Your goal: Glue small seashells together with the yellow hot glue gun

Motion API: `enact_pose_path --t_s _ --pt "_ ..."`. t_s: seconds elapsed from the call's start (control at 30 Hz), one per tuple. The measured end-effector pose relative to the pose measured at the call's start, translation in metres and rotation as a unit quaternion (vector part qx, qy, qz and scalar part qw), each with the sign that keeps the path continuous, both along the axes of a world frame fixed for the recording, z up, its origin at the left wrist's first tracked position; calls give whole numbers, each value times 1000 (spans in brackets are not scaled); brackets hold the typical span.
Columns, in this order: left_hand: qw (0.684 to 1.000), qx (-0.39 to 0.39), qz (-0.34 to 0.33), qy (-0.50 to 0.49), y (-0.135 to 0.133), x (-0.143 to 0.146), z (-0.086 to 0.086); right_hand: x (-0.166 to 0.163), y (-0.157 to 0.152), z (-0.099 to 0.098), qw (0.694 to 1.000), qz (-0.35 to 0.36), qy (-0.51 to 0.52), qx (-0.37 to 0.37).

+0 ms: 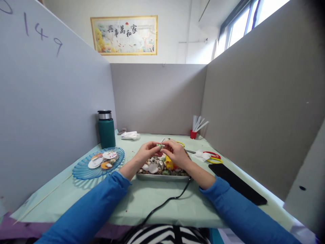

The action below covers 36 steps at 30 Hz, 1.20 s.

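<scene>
My left hand (pixel 149 149) and my right hand (pixel 175 150) meet over a metal tray (pixel 164 177). Pinched between the fingertips of both is a small pale-green piece (pixel 160 146), perhaps a shell; its exact kind is too small to tell. A thin whitish tip (pixel 163 140) sticks up between the fingers. Below the hands, the tray holds many shells (pixel 153 168) and small stones, plus a yellow toy duck (pixel 169 163) beside my right wrist. My right hand and forearm cover part of the tray's right side.
On the left are a blue glass plate (pixel 83 171) bearing shells and a green bottle (pixel 106 133). Tissue (pixel 130 136) lies behind. Rightward are a red cup (pixel 193 134) of white sticks, red-and-yellow-handled scissors (pixel 215 158) and a black slab (pixel 236 183). A black cable (pixel 167 200) crosses the front.
</scene>
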<state>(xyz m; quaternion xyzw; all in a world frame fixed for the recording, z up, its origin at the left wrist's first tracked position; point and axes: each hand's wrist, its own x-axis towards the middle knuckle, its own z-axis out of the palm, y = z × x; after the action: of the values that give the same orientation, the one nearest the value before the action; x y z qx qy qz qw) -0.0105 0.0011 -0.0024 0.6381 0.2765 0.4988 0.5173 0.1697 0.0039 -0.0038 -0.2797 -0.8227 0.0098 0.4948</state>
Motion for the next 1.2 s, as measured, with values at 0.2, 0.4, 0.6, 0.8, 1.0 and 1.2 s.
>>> enact_pose_path --t_s 0.2,0.4,0.6,0.8,1.0,1.2 --pt "1000 -12 10 10 -3 0 1 0 4 -2 1000 16 14 -15" --pt "1000 -15 0 7 0 1 0 -1 1 0 999 25 24 -34" --pt "1000 -13 -15 -22 -1 2 2 -1 0 0 999 29 11 -38" --pt "999 -16 30 -40 -2 7 -1 0 2 -3 998 15 42 -54" --pt "994 -26 67 80 -9 -10 27 1 2 -2 999 -5 36 -36" --pt "930 32 241 274 -29 -106 78 1 0 -1 1000 -9 4 -13"
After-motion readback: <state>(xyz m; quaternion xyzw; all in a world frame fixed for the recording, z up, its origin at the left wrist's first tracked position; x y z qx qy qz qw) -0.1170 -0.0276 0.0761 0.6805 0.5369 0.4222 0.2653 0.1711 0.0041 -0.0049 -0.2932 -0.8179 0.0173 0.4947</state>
